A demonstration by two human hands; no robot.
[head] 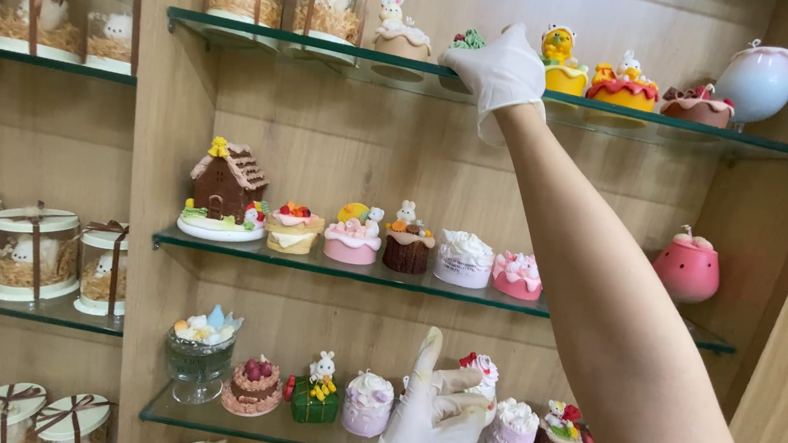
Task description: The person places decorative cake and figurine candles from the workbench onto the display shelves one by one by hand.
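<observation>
Wooden cabinet, glass shelves displaying cake-shaped candles. My gloved right hand reaches the top shelf, grip hidden; my left hand pinches a cupcake candle.

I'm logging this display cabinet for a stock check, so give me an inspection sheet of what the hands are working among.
Surface: glass shelves in a wooden cabinet.
Job's things: small green-topped candle on the top shelf; white candle with red topping on the lower shelf.
Clutter: cake-shaped candles, a brown house candle, ribboned clear tubs, a pink pot.
Grippers: gloved right hand reaches the top shelf; gloved left hand touches the white candle, grip unclear.
Cables: nothing seen.
Surroundings: wood panelling.
</observation>
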